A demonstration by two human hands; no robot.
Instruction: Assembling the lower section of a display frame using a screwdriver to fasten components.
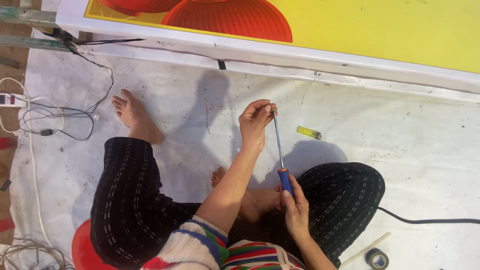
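I sit cross-legged on a white sheet. My right hand (296, 207) grips the blue and orange handle of a long screwdriver (280, 152), whose thin metal shaft points away from me. My left hand (256, 121) is pinched around the tip of the shaft, fingers closed; anything small held there is hidden by the fingers. Both hands are above my knees in black patterned trousers.
A yellow lighter (308, 132) lies on the sheet (400, 145) just right of the hands. A large yellow and red board (375, 30) with a white frame runs along the far edge. Thin black wires (75, 117) and a power strip (11, 99) lie at left, a tape roll (377, 259) and black cable (430, 220) at right.
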